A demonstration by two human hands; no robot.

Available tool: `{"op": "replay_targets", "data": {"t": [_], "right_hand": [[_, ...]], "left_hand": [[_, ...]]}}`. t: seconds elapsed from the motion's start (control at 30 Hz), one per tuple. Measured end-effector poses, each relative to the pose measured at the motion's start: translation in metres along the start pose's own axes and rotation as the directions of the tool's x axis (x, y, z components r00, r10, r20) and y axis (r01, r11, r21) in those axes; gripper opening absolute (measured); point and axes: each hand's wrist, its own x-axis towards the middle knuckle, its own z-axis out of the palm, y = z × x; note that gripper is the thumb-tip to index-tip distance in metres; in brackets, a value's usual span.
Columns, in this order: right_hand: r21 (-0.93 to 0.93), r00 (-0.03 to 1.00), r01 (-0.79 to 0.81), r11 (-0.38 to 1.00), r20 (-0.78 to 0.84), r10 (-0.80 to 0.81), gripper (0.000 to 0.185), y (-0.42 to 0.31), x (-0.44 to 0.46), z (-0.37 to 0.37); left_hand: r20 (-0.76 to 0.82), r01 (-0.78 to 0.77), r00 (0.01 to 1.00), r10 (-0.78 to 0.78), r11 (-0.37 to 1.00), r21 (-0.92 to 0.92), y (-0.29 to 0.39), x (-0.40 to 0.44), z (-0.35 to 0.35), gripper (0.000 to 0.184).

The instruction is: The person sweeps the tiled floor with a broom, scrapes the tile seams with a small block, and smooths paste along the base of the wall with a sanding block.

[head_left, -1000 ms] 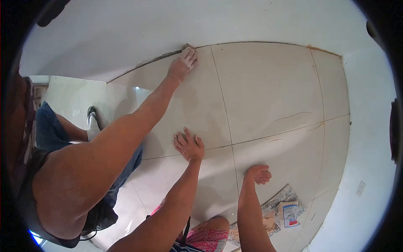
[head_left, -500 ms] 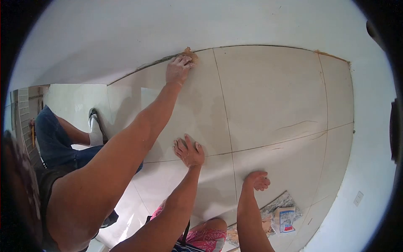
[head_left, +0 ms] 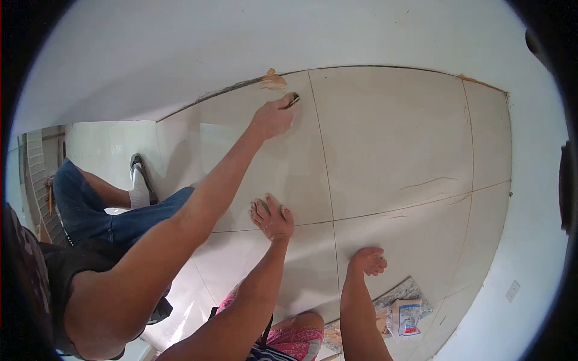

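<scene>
My left hand (head_left: 272, 218) lies flat on the pale floor tiles (head_left: 391, 132) with its fingers spread, close to a joint line. Further right, my right hand (head_left: 368, 261) is curled above the tiles; a small dark spot shows among its fingers, too small to name. Below it lies a plastic pouch with a blue and red label (head_left: 408, 317), resting on a grey marbled slab (head_left: 415, 287). A co-worker's hand (head_left: 276, 117) grips a small dark-edged tool (head_left: 293, 100). Beside that hand, a tan paste smear (head_left: 274, 80) sits at the wall-floor joint.
White walls bound the floor at the top and right, with a wall outlet (head_left: 513, 291) at right. On the left, the co-worker's jeans (head_left: 120, 222) and shoe (head_left: 144, 174) occupy the floor. Pink patterned shorts (head_left: 295, 343) show at the bottom.
The co-worker's hand has drawn away from the wall joint, down and right, uncovering the tan smear and showing the tool. My hands have stayed nearly in place.
</scene>
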Motion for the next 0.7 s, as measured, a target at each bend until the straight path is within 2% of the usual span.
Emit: {"op": "replay_targets", "data": {"t": [0.07,0.17,0.33,0.47,0.57,0.63,0.7], "right_hand": [[-0.011,1.000,-0.011,1.000,-0.029,0.011,0.050,0.000,0.001,-0.001],[0.052,0.999,0.018,0.998,0.037,-0.020,0.048,-0.002,-0.004,-0.012],[0.048,0.999,0.032,0.998,-0.037,-0.030,0.051,0.005,0.001,0.002],[0.023,0.999,0.022,0.999,-0.028,-0.021,0.051,0.008,0.003,0.010],[0.076,0.998,0.046,0.996,-0.056,-0.042,0.050,0.005,-0.001,0.004],[0.015,0.999,-0.004,1.000,0.048,0.003,0.047,-0.002,-0.002,-0.011],[0.025,1.000,0.012,1.000,0.003,-0.012,0.047,0.000,-0.002,-0.005]], "left_hand": [[-0.010,-0.004,1.000,0.004,1.000,-0.006,0.001,-0.001,-0.001,0.058],[-0.040,-0.010,0.999,0.010,1.000,-0.004,0.000,-0.001,0.001,0.057],[-0.025,0.007,1.000,-0.008,1.000,-0.026,-0.001,-0.003,0.004,0.059],[-0.037,-0.002,0.999,0.001,1.000,-0.025,0.000,-0.002,0.002,0.059],[-0.018,0.010,1.000,-0.010,1.000,-0.005,0.001,-0.002,0.000,0.059],[-0.035,-0.002,0.999,0.002,1.000,0.002,0.000,-0.002,0.002,0.059],[-0.041,-0.007,0.999,0.006,1.000,-0.007,0.000,-0.002,0.003,0.059]]}}
